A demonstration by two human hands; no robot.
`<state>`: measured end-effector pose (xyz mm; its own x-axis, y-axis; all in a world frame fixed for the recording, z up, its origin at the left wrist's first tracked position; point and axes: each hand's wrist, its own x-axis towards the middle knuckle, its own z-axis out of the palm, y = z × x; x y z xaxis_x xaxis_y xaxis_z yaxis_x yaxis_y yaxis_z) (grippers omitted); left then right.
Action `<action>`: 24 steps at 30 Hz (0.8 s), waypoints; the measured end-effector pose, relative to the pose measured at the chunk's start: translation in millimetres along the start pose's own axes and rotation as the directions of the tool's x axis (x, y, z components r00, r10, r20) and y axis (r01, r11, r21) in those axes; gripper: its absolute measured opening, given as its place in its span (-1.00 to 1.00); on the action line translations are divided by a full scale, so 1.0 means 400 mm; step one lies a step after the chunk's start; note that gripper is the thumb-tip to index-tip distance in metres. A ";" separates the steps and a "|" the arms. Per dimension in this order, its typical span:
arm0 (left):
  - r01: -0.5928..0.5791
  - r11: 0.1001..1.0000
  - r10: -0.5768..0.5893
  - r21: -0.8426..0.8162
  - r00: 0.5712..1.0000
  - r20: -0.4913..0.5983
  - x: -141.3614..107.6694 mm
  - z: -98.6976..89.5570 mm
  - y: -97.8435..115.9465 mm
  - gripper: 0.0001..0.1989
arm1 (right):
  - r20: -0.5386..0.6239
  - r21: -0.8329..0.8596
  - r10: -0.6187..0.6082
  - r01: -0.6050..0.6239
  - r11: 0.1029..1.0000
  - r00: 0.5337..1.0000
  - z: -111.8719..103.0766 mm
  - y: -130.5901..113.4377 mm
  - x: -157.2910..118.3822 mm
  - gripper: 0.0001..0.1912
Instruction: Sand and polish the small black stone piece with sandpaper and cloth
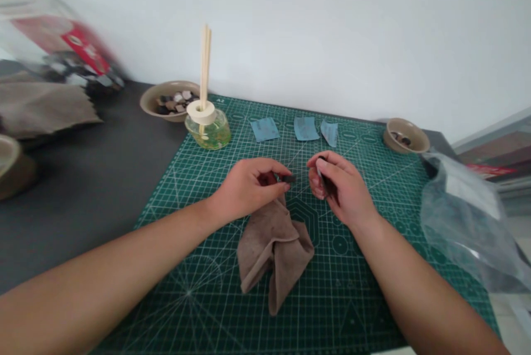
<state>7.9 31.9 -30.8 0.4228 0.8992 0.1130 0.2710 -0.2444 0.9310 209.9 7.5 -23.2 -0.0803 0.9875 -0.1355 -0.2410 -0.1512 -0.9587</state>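
My left hand (257,186) pinches a small dark flat piece (289,178) between thumb and fingertips. Beneath it, a crumpled brown cloth (274,250) lies on the green cutting mat (352,299); whether my lower fingers also grip the cloth is hidden. To the right, and apart from that piece, my right hand (342,183) is closed around a slim dark object (324,178) with a pale edge. Its kind is too blurred to tell, and my fingers cover part of it.
Behind my hands are several blue paper pieces (265,129) and a reed diffuser (209,128). A bowl (149,102) of small stones stands back left, another bowl (420,142) back right. A clear plastic bag (464,217) lies on the right. Farther left is a brown zigzag-edged cloth (45,106).
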 end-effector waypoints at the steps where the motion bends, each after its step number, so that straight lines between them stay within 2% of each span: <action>1: 0.012 1.000 -0.012 0.005 1.000 0.017 0.001 0.001 -0.002 -0.83 | 0.003 -0.004 0.000 0.000 1.000 1.000 -0.002 0.001 -0.002 -0.78; 7: 0.060 0.998 -0.061 0.022 0.994 0.085 0.000 0.003 -0.010 -0.83 | 0.039 -0.186 -0.043 0.050 0.981 0.998 0.009 0.023 0.001 -0.70; 10: 0.044 0.999 -0.045 0.007 0.997 0.069 -0.005 0.003 -0.009 -0.84 | 0.042 -0.275 -0.085 0.093 0.957 0.996 0.016 0.034 0.007 -0.67; 13: -0.007 1.000 0.007 -0.007 0.999 0.042 -0.014 0.007 -0.011 -0.85 | 0.017 -0.294 -0.120 0.119 0.948 0.993 0.018 0.044 0.015 -0.64; 16: -0.033 0.999 0.033 0.025 0.999 0.005 -0.018 0.016 -0.012 -0.85 | -0.025 -0.280 -0.175 0.161 0.946 0.984 0.015 0.052 0.023 -0.61; 19: -0.028 1.000 0.029 0.013 0.998 -0.052 -0.007 0.033 -0.002 -0.86 | -0.059 -0.196 -0.201 0.186 0.963 0.978 0.013 0.055 0.024 -0.56; 21: -0.032 0.999 0.028 -0.032 0.994 -0.108 0.011 0.048 0.013 -0.86 | -0.051 -0.113 -0.166 0.159 0.981 0.985 0.013 0.052 0.022 -0.54; 24: -0.002 0.978 -0.018 -0.208 0.996 -0.090 0.042 0.074 0.041 -0.84 | -0.031 0.003 -0.138 0.138 0.990 0.990 0.014 0.043 0.020 -0.55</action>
<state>44.8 32.4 -24.0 0.3384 0.9323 0.1274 0.0848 -0.1651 0.9826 199.6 12.5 -39.3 -0.0164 0.9998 -0.0100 -0.2529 -0.0139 -0.9674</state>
